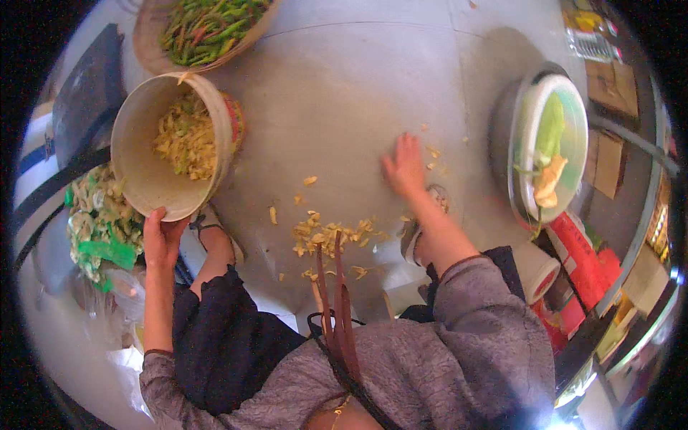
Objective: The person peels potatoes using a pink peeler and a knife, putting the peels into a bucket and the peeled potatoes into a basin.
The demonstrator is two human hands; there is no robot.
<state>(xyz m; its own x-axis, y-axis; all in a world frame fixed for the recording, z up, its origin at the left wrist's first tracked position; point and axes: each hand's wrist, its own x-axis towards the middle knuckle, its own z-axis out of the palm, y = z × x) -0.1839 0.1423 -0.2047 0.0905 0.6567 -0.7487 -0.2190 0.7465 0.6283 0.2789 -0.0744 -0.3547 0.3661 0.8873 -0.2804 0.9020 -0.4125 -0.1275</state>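
Observation:
My left hand (164,234) grips the near rim of a whitish plastic bucket (134,123), which is tilted so that its mouth faces me. Inside it lies a heap of yellowish plant scraps (188,142). My right hand (403,164), slightly blurred, is low over or on the concrete floor, fingers spread and holding nothing that I can see. Just right of its fingers are a few loose yellow scraps (433,152). A larger scatter of yellow scraps (322,234) lies on the floor between my feet.
A basket (148,54) of green and reddish peppers (209,32) stands beyond the bucket. At left sits a pile in green netting (102,231). On the right, an oval tub (578,140) holds a green gourd-like vegetable (551,126), near a shelf with cardboard boxes (610,88).

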